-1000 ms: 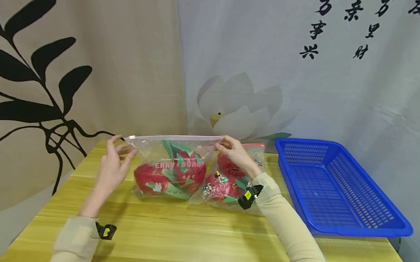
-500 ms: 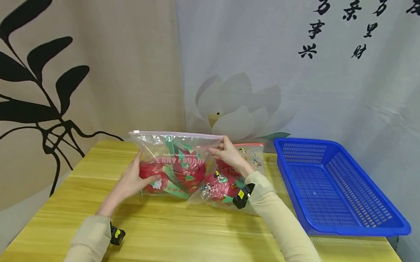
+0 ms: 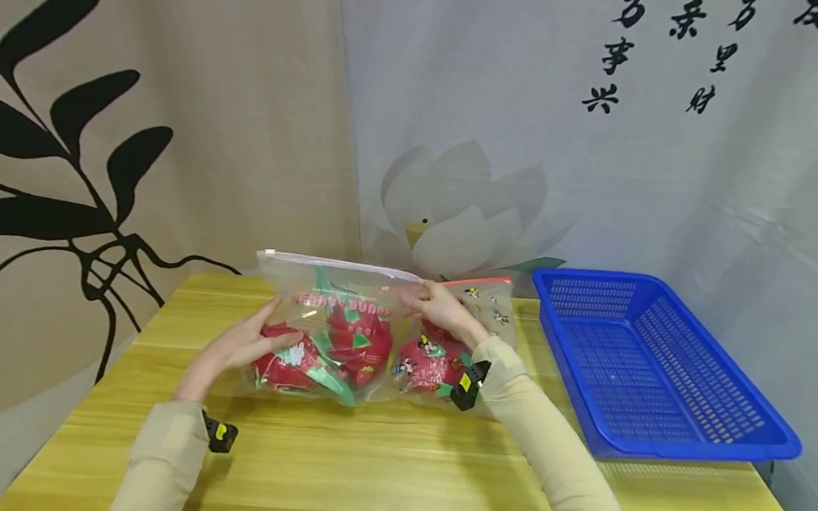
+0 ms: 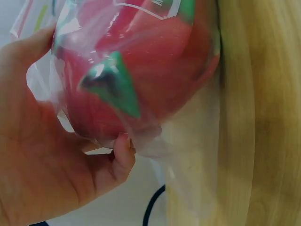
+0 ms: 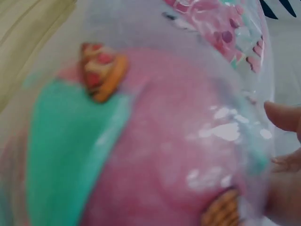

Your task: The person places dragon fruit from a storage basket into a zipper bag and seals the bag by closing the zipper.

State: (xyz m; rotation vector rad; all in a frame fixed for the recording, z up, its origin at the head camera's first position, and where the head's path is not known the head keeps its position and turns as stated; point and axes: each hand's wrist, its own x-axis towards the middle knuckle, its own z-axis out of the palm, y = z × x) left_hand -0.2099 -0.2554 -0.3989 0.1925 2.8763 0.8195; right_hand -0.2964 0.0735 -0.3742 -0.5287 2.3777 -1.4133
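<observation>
A clear zip bag (image 3: 297,282) with a pale pink zip edge and pink print stands upright on the table. Inside it are red fruits with green tips (image 3: 361,345), like dragon fruit. My left hand (image 3: 240,346) grips the bag's lower left side, thumb in front; its fingers curl round behind in the left wrist view. At the top right corner, my right hand (image 3: 444,311) pinches the zip edge. Close on the right, partly behind my right hand, stands a second zip bag (image 3: 481,298) with a red edge, cartoon prints and similar red fruit (image 5: 164,136).
A blue plastic basket (image 3: 691,451) with slotted walls sits at the table's right side. Both bags rest on the yellow wooden table (image 3: 375,480). Behind them hangs a printed cloth (image 3: 268,113) with leaves, a lotus and black characters.
My left hand has left the upper left zip corner and now grips the bag's lower left side. The bag's top right corner has dipped slightly with my right hand, which keeps its hold.
</observation>
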